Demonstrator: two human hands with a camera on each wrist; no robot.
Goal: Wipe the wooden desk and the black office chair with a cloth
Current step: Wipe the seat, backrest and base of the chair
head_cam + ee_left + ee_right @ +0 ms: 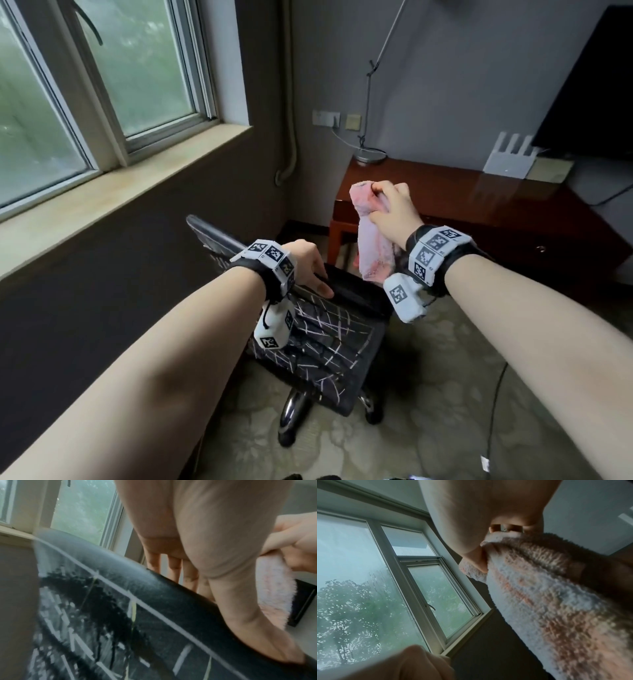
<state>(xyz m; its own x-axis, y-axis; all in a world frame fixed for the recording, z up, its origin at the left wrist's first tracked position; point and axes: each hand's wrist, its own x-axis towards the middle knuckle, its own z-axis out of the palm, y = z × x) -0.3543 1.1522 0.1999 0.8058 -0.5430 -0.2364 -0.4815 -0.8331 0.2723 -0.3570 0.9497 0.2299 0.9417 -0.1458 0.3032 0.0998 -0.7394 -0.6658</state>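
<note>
One chair (322, 346) stands at six o'clock of the head view, and one desk (479, 202) runs from centre towards three o'clock. One cloth (373, 246) is near centre, and two hands show, the left hand (308, 263) just below centre and the right hand (394, 209) at about two o'clock of it, each wrist wearing one marker band. On the desk at one o'clock are one lamp (370, 154), one router (510, 157) with three aerials and one screen (589, 89); two wall plates (352, 121) sit at twelve, and one window (102, 75) of two panes at ten.
</note>
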